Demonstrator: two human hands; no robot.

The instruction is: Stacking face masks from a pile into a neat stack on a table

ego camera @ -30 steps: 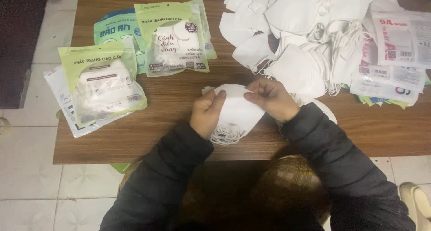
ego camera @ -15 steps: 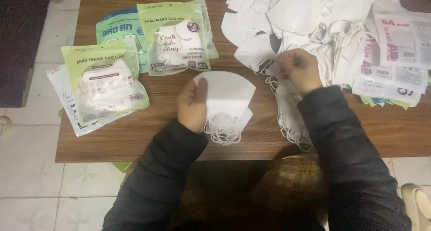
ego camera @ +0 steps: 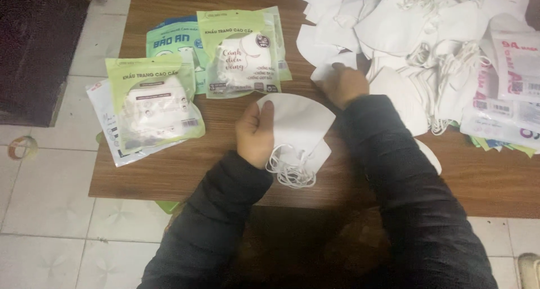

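Left hand (ego camera: 256,134) pinches a small stack of folded white masks (ego camera: 298,129) at its left edge, thumb on top, ear loops (ego camera: 289,171) dangling toward the wooden table's (ego camera: 169,171) near edge, probably to keep the stack squared. Right hand (ego camera: 346,85) rests fingers-down on the loose mask pile (ego camera: 416,25) just beyond; whether it grips one, cannot tell

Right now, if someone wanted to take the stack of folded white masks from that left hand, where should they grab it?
Probably the free right edge of the mask stack, coming from the right. The left hand pinches the left edge, and the stack fans out flat towards the right, so that side is clear. Avoid the ear loops dangling below: they are loose and would likely slip or tangle. The right hand is away at the loose masks.
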